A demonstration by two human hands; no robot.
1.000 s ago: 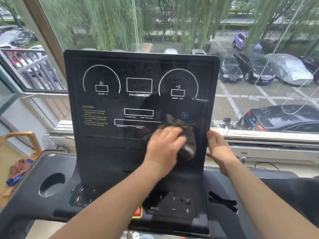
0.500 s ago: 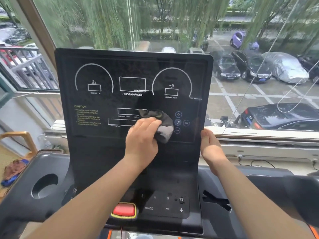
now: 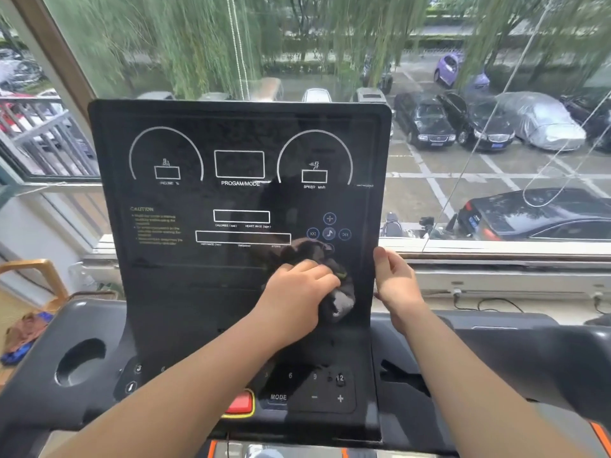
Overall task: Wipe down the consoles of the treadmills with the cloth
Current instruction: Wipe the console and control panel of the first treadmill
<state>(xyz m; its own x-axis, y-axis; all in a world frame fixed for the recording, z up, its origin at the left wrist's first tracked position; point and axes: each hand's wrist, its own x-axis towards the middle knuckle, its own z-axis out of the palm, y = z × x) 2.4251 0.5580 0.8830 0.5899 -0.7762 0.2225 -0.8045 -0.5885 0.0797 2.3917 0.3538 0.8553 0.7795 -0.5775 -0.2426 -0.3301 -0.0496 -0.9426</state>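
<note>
The console (image 3: 185, 285) stands before the window (image 3: 463, 127). The cloth (image 3: 339, 300) lies on its lower right part, under the left hand (image 3: 297, 292); the right hand (image 3: 395, 282) grips its right edge.

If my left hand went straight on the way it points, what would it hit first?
Probably the right hand, which grips the console's right edge just past the cloth under the left hand.

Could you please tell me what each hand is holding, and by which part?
The left hand grips the bunched cloth by its middle; the right hand holds the console by its right edge.
</note>
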